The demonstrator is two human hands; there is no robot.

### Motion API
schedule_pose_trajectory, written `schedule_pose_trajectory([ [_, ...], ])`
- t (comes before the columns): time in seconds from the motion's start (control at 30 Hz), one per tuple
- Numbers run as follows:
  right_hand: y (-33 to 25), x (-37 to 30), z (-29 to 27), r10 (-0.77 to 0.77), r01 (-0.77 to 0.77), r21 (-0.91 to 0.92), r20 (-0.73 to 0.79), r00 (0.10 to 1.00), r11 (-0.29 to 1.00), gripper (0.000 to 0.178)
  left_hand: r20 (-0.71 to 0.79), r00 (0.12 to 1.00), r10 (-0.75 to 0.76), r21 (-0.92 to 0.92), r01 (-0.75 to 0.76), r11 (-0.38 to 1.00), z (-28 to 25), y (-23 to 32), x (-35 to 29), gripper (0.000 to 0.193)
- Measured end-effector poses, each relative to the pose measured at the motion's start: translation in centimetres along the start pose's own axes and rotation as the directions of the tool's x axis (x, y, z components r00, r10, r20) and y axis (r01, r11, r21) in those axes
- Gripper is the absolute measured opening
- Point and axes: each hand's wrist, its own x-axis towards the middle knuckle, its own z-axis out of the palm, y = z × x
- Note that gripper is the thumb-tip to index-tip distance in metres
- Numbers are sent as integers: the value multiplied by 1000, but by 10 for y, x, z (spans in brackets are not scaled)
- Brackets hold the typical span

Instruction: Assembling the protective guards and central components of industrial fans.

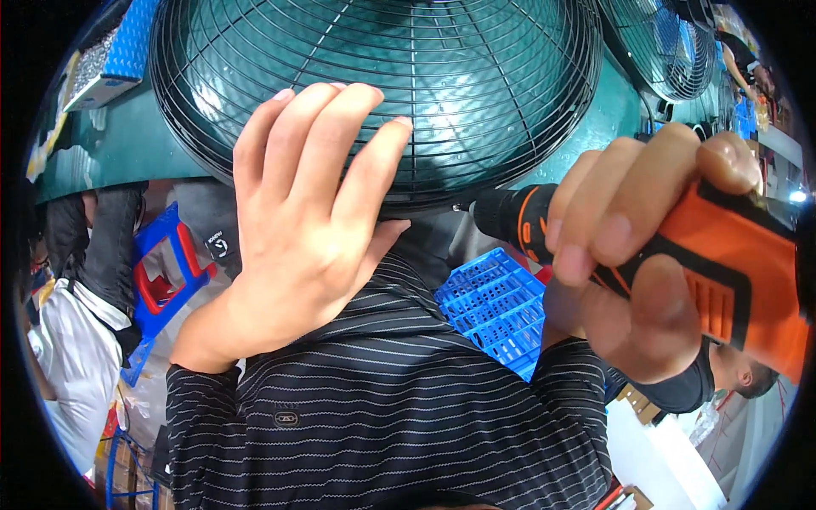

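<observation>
A large round black wire fan guard (476, 127) lies on a green table, its near rim towards my body. My left hand (306, 204) is over the left part of that near rim, back of the hand up. Its fingers are apart and slightly bent across the wires, with the thumb by the rim's outer edge; whether the fingertips press on the wires is hard to tell. My right hand (637, 238) is closed around an orange and black cordless drill (722, 263). The drill's chuck points left, and its bit ends close beside the near rim.
A blue box of small metal parts (110, 64) stands at the far left of the green table (110, 161). More fan guards (671, 51) are at the far right. Below the table are a blue plastic crate (497, 310) and a red and blue stool (166, 272). Other people are nearby.
</observation>
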Motion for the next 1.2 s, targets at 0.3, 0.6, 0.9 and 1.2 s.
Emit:
schedule_pose_trajectory([
  [0.3, 4, -12, 10, -116, 116, -5, 5, 993, 993, 53, -32, 999, -19, -63, 17, 998, 1, -4, -4, 88],
  [0.6, 8, -4, 6, -126, 125, 9, 112, 986, 992, 62, -81, 997, -2, -56, -2, 998, 7, -5, -5, 91],
  [0.9, 22, 24, -23, -39, -145, 383, 434, 900, 912, 44, -88, 994, 69, -68, -75, 995, 5, -14, -4, 92],
  [1.2, 4, -42, -51, -177, 247, 201, -314, 933, 948, 47, 127, 956, 264, 31, -270, 962, -57, -101, 1, 98],
])
